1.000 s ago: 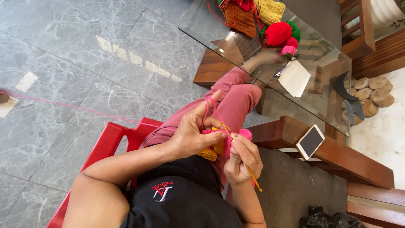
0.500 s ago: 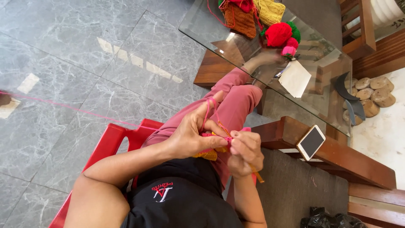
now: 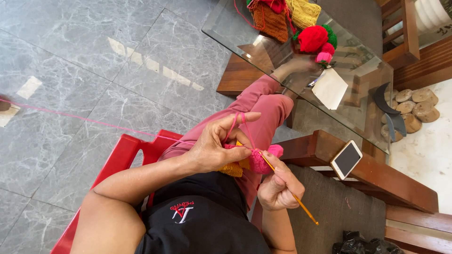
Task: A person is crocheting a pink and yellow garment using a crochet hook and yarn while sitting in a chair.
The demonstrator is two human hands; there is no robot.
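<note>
Viewpoint: the head camera looks down at a seated person crocheting over the lap, on a red plastic chair point(image 3: 123, 154).
Left hand: the left hand point(image 3: 212, 148) is closed in a pinch on the small pink crocheted yarn piece point(image 3: 258, 161), with the forefinger stretched out and the thin pink yarn strand point(image 3: 234, 123) looped over it.
Right hand: the right hand point(image 3: 278, 186) is closed around the slim orange crochet hook point(image 3: 288, 187), gripping it near the middle.
Change: half a second ago both hands were bunched close over the work; now the right hand sits lower and apart, and the hook shows along its length.
Meaning: a stitch looks just drawn through, with the hook freed for another.
Hook axis: the long axis runs diagonally; the working tip points up and left into the pink piece, the handle end down and right.
Work position: over the lap, between the hands, touching an orange-yellow crocheted piece point(image 3: 234, 168).
Nearby: a glass-topped table point(image 3: 358, 101) with yarn items, and a white phone point(image 3: 346, 159) on a wooden bench.
</note>
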